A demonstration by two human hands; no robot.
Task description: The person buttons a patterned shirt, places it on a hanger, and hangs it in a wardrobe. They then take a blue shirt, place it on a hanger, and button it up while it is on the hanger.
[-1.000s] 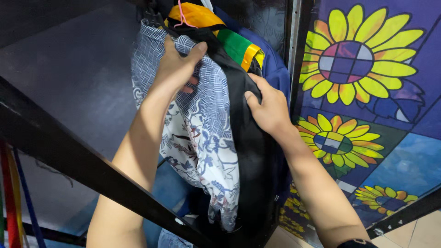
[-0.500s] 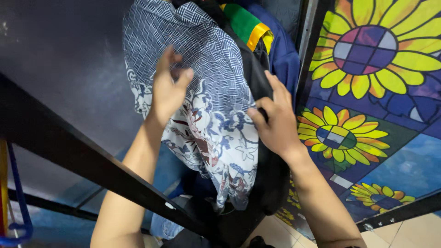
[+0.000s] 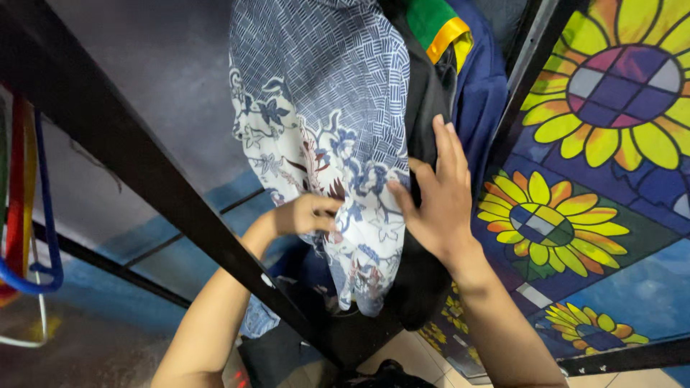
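Blue-and-white patterned shirt, hanging; left hand fingers pinching its lower edge, right hand fingers spread flat on black garment. Step: parting the hung clothes; next calls for a firmer hold.

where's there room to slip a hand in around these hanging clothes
Free: the gap left of the blue-and-white patterned shirt, toward the grey wall behind the black diagonal bar. Crowded: right side, where black garment, navy garment and the right hand press against the sunflower panel.
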